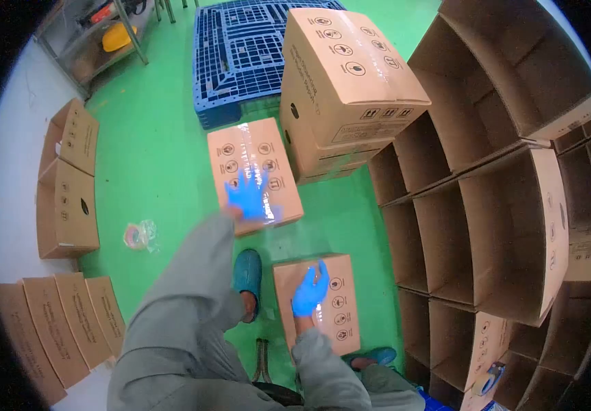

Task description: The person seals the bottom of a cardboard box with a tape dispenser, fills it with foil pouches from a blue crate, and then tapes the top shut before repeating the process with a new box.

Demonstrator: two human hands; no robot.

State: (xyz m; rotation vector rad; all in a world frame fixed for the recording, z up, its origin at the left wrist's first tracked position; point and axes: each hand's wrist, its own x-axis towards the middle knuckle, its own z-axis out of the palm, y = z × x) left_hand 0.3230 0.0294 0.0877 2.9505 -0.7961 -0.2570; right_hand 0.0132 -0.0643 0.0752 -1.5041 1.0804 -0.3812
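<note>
Green floor fills most of my view, with a blue pallet (240, 48) at the far end and a stack of sealed cartons (347, 89) just right of it. Rows of open empty cartons (508, 205) line the right side, folded flat ones (55, 329) lie near left, and a roll of tape (134, 235) sits on the floor.

I see my left hand (247, 195), blue-gloved, spread flat with fingers wide on the taped top of the far carton (254, 175); it presses and grasps nothing. My right hand (309, 291) rests open on the near carton (317, 301), fingers loosely curled, also holding nothing.

Both cartons lie on the floor with their long axes running near to far. The far carton lies ahead and slightly left of the near one, well apart from it, so the left hand is the nearer to it and the right hand to the near carton, beside my shoe (247, 272).
</note>
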